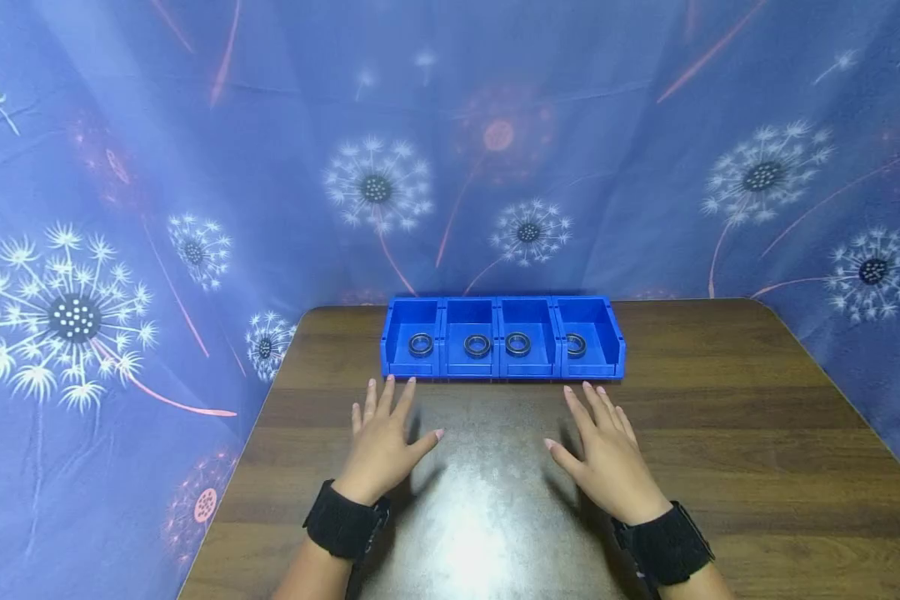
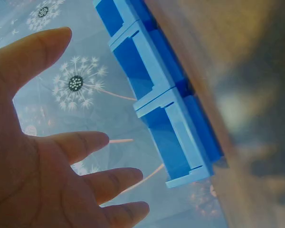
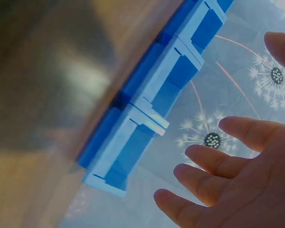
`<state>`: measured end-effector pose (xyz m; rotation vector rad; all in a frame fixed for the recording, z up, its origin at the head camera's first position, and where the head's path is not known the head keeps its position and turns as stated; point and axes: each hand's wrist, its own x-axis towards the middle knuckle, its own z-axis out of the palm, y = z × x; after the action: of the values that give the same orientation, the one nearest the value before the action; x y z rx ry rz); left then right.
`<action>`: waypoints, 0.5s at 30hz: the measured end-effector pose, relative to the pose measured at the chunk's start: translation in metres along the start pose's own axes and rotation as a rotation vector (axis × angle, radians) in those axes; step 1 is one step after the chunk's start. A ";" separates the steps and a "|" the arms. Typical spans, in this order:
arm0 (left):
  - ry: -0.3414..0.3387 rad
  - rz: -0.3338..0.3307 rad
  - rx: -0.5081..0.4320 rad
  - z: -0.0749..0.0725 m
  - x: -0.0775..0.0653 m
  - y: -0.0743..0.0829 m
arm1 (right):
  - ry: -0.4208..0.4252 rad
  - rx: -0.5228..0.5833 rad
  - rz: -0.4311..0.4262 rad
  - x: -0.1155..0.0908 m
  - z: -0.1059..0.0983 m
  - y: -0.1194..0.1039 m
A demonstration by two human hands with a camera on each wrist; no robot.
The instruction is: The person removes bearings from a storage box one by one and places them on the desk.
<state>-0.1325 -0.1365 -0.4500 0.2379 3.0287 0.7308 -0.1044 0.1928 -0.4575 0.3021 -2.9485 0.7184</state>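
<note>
We observe a row of four open-fronted blue plastic bins (image 1: 528,372) standing along the far edge of a brown wood-grain table (image 1: 757,433), closer to its far left corner than to its far right corner. Each bin contains one of four dark metallic rings (image 1: 477,354), lying flat towards the bin's front. In the leftmost bin we find the ring slightly right of centre; in the next, also right of centre; in the third, left of centre; in the rightmost, by the left divider, which partly hides it.

We record the person's left hand (image 1: 381,446) with fingers straight and apart, thumb spread wide, its fingertips just short of the leftmost bin's front; that bin's ring lies beyond them, towards the table's far edge. The right hand (image 1: 612,462) is likewise extended, fingers apart, fingertips just short of the rightmost bin, with its ring beyond them. Both hands hold nothing, and both wrist views show a gap between fingers and bins. We cannot tell whether either hand touches the table.

We note a black wristband on each wrist and a blue dandelion-print fabric backdrop (image 1: 615,183) behind the far edge.
</note>
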 end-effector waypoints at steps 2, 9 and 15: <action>-0.007 0.006 0.004 -0.006 0.004 0.001 | -0.001 -0.002 -0.019 0.008 -0.003 -0.002; -0.021 0.054 -0.074 -0.028 0.042 0.007 | -0.015 -0.073 -0.124 0.049 -0.022 -0.015; 0.064 0.067 -0.143 -0.033 0.101 0.010 | -0.036 -0.142 -0.076 0.105 -0.026 -0.013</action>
<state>-0.2328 -0.1278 -0.4138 0.3200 3.0225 0.9730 -0.2029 0.1757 -0.4149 0.4166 -2.9832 0.4972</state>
